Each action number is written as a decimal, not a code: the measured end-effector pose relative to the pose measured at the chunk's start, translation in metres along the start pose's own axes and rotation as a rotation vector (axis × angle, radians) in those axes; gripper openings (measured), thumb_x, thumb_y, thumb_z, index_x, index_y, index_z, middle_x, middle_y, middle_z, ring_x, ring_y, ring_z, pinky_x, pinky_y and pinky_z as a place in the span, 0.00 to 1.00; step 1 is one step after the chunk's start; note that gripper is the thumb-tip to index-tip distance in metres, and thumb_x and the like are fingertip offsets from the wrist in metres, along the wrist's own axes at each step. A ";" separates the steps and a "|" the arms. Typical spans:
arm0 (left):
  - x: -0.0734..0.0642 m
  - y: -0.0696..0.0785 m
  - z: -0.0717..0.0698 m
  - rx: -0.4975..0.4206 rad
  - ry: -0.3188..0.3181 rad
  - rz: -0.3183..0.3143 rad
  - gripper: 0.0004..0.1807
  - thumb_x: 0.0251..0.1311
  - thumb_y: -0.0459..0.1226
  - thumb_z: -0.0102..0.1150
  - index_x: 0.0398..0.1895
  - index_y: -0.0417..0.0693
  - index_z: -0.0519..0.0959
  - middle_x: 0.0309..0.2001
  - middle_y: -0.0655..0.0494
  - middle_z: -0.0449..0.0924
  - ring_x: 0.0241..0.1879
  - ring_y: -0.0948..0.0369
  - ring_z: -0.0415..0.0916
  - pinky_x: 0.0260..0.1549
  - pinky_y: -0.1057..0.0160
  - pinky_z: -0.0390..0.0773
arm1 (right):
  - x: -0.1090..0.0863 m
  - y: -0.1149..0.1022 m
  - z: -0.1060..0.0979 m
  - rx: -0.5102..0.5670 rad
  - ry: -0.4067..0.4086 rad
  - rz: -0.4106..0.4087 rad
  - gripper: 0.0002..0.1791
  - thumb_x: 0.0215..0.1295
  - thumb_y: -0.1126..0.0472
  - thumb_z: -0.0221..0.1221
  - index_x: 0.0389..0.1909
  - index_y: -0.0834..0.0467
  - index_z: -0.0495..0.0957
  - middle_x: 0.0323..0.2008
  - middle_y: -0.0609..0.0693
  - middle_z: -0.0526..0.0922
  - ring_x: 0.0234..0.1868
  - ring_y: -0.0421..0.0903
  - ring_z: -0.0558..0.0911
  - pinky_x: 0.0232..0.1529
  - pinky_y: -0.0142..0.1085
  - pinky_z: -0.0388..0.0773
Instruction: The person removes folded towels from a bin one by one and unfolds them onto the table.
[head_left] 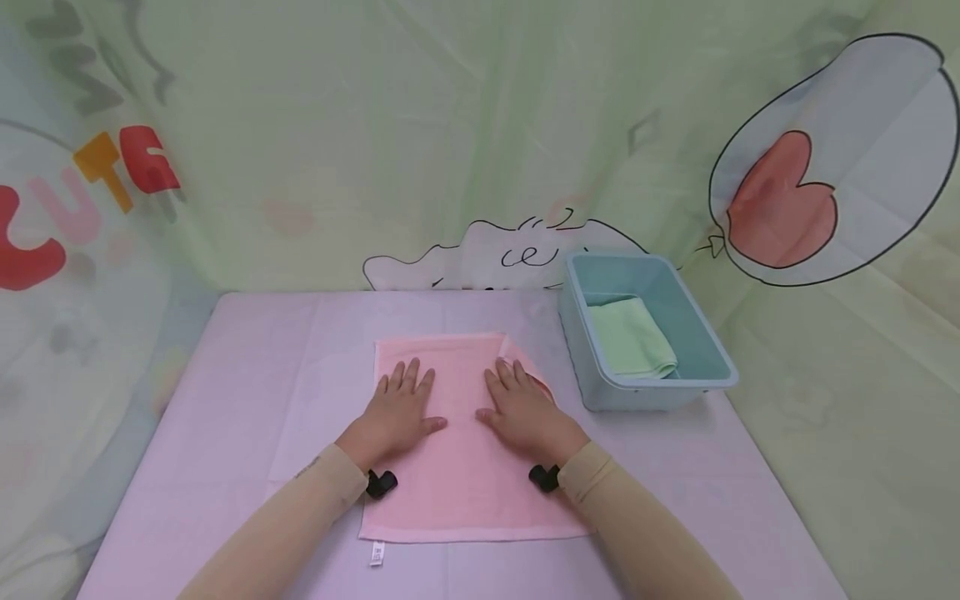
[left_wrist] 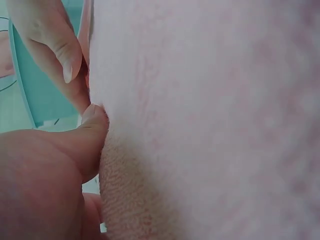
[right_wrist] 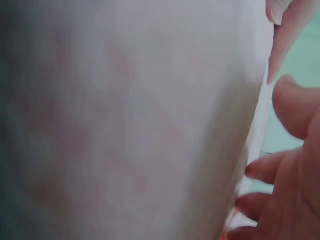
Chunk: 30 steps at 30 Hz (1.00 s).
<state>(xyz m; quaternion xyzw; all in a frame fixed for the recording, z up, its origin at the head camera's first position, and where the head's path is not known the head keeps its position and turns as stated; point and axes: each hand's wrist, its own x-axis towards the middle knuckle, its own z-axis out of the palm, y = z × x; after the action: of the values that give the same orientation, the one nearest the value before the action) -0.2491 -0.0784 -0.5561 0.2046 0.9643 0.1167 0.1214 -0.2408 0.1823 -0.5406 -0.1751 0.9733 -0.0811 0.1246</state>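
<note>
A pink towel [head_left: 457, 475] lies spread on the table, its far right corner folded or rumpled beside the right hand. My left hand [head_left: 396, 415] rests flat on the towel's left part, fingers straight and spread. On the right part lies my right hand [head_left: 521, 411], palm down with fingers extended. In the left wrist view the left thumb [left_wrist: 92, 135] touches the pink fabric [left_wrist: 200, 100], which fills most of the picture. The right wrist view shows the right fingers [right_wrist: 267, 167] at the edge of the cloth [right_wrist: 150, 100], blurred up close.
A light blue plastic basket [head_left: 622, 396] stands at the back right, holding a folded pale green towel [head_left: 632, 337]. The table cover [head_left: 247, 400] is pale purple. A white tag [head_left: 377, 553] sticks out at the pink towel's near left corner. Printed curtains [head_left: 337, 150] enclose the table's back and sides.
</note>
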 end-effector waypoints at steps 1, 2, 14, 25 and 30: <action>0.000 0.000 0.000 0.000 0.000 0.000 0.53 0.75 0.68 0.50 0.89 0.48 0.46 0.89 0.38 0.35 0.88 0.38 0.34 0.85 0.35 0.45 | 0.001 0.002 0.000 -0.009 0.006 0.016 0.47 0.82 0.34 0.48 0.88 0.59 0.49 0.88 0.63 0.41 0.89 0.68 0.41 0.87 0.61 0.49; 0.001 -0.001 0.000 -0.001 0.000 0.000 0.53 0.75 0.68 0.51 0.89 0.48 0.46 0.89 0.39 0.35 0.88 0.38 0.34 0.85 0.35 0.45 | 0.002 0.003 -0.001 -0.015 0.008 0.036 0.47 0.83 0.33 0.47 0.88 0.59 0.48 0.88 0.63 0.41 0.88 0.68 0.40 0.87 0.61 0.48; 0.001 -0.003 0.000 0.029 -0.035 -0.008 0.54 0.75 0.70 0.46 0.90 0.53 0.42 0.90 0.43 0.31 0.89 0.40 0.30 0.86 0.37 0.43 | 0.017 0.025 -0.006 0.042 0.019 0.156 0.50 0.83 0.32 0.44 0.88 0.61 0.43 0.88 0.67 0.33 0.88 0.71 0.33 0.87 0.62 0.43; 0.006 -0.018 -0.011 0.001 -0.070 -0.021 0.56 0.72 0.74 0.47 0.90 0.58 0.39 0.90 0.46 0.26 0.89 0.39 0.25 0.86 0.35 0.37 | 0.027 0.044 -0.013 0.093 -0.036 0.218 0.50 0.83 0.32 0.44 0.89 0.58 0.37 0.87 0.68 0.26 0.87 0.71 0.29 0.86 0.65 0.39; 0.010 -0.023 -0.013 -0.007 -0.071 -0.015 0.54 0.74 0.73 0.43 0.90 0.55 0.39 0.90 0.46 0.26 0.89 0.40 0.24 0.86 0.36 0.37 | 0.029 0.042 -0.018 0.162 -0.026 0.249 0.51 0.82 0.32 0.44 0.89 0.56 0.36 0.87 0.66 0.26 0.87 0.69 0.27 0.86 0.66 0.36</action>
<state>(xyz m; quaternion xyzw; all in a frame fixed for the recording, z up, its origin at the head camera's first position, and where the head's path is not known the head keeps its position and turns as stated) -0.2699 -0.0974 -0.5519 0.2008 0.9605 0.1117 0.1570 -0.2853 0.2133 -0.5380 -0.0437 0.9760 -0.1409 0.1600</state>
